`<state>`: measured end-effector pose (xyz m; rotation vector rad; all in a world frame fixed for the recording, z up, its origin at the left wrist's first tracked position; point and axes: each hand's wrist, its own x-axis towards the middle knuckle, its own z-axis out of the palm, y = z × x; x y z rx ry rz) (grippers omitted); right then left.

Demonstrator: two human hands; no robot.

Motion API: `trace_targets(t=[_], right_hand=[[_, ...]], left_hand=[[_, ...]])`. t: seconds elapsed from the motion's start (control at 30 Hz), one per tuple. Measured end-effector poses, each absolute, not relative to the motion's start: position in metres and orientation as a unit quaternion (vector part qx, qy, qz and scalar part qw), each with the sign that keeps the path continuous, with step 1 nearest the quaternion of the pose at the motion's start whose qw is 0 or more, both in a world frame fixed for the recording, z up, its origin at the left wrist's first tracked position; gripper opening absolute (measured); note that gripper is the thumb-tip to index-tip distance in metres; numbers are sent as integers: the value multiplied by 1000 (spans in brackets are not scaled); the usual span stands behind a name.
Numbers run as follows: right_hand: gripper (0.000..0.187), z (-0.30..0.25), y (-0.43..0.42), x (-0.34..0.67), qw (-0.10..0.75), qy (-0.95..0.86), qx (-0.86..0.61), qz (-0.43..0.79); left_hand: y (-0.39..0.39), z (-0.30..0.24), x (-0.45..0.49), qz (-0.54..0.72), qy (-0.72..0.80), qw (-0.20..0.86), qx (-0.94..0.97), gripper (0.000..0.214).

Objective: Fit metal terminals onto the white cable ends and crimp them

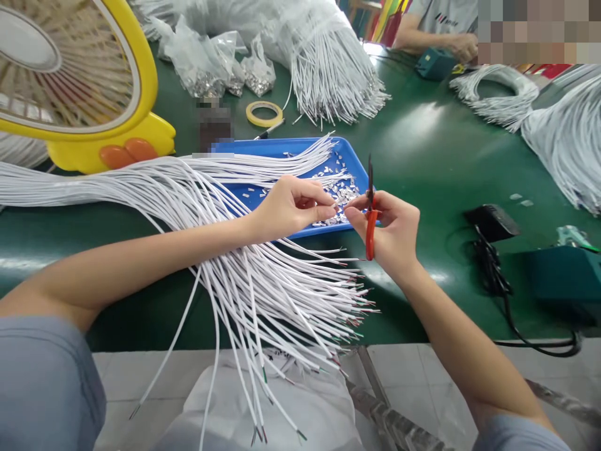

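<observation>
Mid-frame, my right hand (393, 233) holds red-handled scissors (370, 237); at the blue tray (272, 148), whether my left hand (292, 210) pinches anything I can't tell

Bright light, pale glare on the green tabletop (417, 166), top right corner pixelated

Slim white-sheathed cables (282, 294) spread in a loose fan toward the near edge of the counter (436, 169), several drooping over it, their stripped tips showing dark, reddish and green cores, while the ends of another part of the bunch lie together across the blue tray (353, 156). Small silvery metal pieces (346, 190) are scattered in that tray, thickest toward its right end. Red-handled scissors (370, 225) stand in the right grip (394, 228), narrow dark blades pointing away, seen nearly edge-on.
</observation>
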<state>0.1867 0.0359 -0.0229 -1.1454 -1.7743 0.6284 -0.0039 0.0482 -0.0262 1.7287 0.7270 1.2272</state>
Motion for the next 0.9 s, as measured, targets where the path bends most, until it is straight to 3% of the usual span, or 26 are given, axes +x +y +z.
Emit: trace_targets(t=[0.33,0.9], right_hand=[[22,-24,38,191,322,-807,-492,62],[32,-18,31,187,271,-821,-498,66]], left_hand=[[52,-27,-4,554,305,399,664,6],[50,-29,-5,515,311,380,702,5]])
